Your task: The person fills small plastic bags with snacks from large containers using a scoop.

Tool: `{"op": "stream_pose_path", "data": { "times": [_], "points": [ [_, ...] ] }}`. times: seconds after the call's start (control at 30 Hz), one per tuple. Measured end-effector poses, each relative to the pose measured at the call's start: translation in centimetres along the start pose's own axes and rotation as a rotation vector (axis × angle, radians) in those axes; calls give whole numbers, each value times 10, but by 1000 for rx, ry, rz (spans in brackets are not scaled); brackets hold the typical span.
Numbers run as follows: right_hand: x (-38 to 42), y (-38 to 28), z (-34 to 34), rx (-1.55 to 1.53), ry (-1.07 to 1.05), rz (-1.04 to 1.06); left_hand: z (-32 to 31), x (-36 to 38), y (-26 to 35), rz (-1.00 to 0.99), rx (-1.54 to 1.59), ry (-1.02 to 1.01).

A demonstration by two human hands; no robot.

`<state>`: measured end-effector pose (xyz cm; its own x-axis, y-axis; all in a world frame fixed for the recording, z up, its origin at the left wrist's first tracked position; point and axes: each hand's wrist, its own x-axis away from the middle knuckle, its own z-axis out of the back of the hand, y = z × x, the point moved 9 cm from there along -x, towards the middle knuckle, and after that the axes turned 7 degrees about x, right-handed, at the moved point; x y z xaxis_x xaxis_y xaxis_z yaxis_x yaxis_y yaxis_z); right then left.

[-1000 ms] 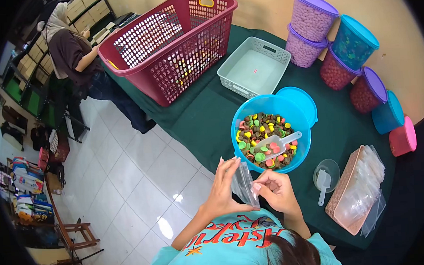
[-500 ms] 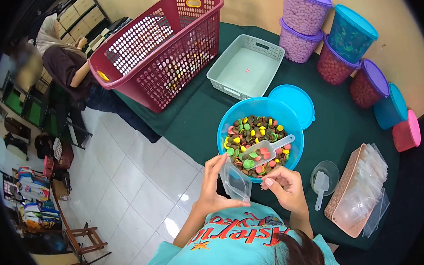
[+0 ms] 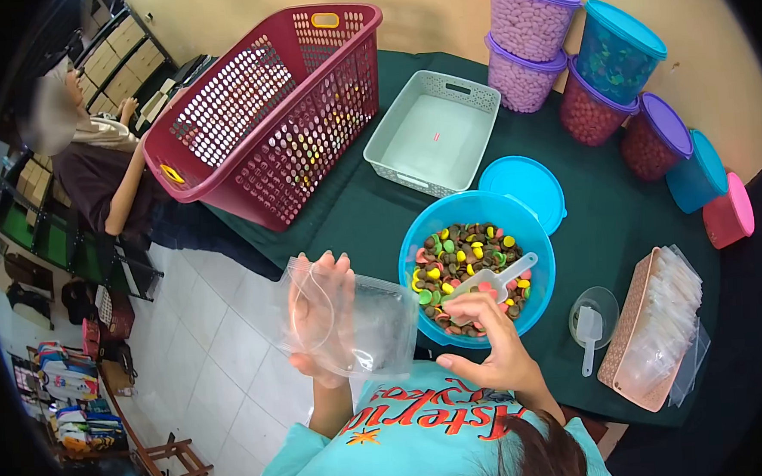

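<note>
My left hand [image 3: 321, 327] holds a clear plastic pouch [image 3: 377, 324], left of the bowl. Its fingers show through the film, and the pouch looks to have nothing in it. My right hand [image 3: 499, 348] is at the near rim of a blue round bowl [image 3: 548, 268], thumb and fingers apart with nothing between them. Brown, yellow, green and pink button-shaped pieces [image 3: 467, 242] fill much of the bowl. A clear scoop [image 3: 508, 274] lies on them, its handle toward the right rim; my right fingers partly hide its lower end.
Behind the bowl are a blue lid [image 3: 525, 187] and a grey-green basket [image 3: 431, 132]. A maroon laundry basket [image 3: 262, 115] stands at the left. On the right are a small scoop [image 3: 588, 335] in a clear dish and a box of pouches [image 3: 653, 336]. Lidded tubs [image 3: 598, 110] line the wall; another person [image 3: 102, 175] stands beyond.
My left hand has moved left and raised the pouch, now spread flat toward the camera. My right hand has gone from a pinch to spread fingers.
</note>
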<state>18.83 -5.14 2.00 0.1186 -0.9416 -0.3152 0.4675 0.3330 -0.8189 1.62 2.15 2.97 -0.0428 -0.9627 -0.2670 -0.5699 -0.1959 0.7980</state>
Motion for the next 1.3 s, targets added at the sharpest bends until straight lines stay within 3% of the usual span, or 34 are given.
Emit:
{"op": "stream_pose_path", "data": {
  "times": [0.03, 0.1, 0.17, 0.23, 0.3, 0.37, 0.43, 0.5, 0.6, 0.8, 1.03, 1.13, 1.17, 1.23, 1.3],
  "points": [
    [-2, -1, -5, 1, 8, -1, 2, -4, 0, 2, 1, -8],
    [-4, 19, -16, -294, 87, -264, 8, -12, 1, -17, 113, 4],
    [-8, 28, -27, -451, 116, -264, 11, -21, 0, -29, 169, -24],
    [-9, 41, -50, -830, 39, -463, 14, -30, -2, -37, 226, -52],
    [-16, 39, -55, -892, 46, -459, 11, -39, -3, -36, 278, -152],
    [-19, 39, -77, -1120, -83, -527, 9, -45, -7, -8, 289, -168],
    [-24, 41, -81, -1079, -18, -559, 10, -54, -13, 16, 299, -181],
    [-25, 46, -90, -1141, -10, -564, 1, -59, -2, -110, 561, -424],
    [-31, 44, -85, -1152, 84, -529, 5, -68, -4, -96, 607, -417],
    [-34, 43, -88, -1137, 80, -508, 8, -77, -12, -21, 848, -421],
    [-29, 51, -79, -1066, 178, -537, -9, -73, -18, 72, 675, -360],
    [-24, 53, -79, -1056, 174, -532, -23, -62, -14, 67, 519, -510],
    [-23, 53, -78, -1051, 180, -531, -22, -60, -11, 57, 515, -504],
    [-21, 52, -76, -1047, 167, -524, -16, -56, -24, 229, 441, -378],
    [-17, 51, -74, -979, 122, -516, -13, -52, -25, 174, 497, -391]
  ]
}}
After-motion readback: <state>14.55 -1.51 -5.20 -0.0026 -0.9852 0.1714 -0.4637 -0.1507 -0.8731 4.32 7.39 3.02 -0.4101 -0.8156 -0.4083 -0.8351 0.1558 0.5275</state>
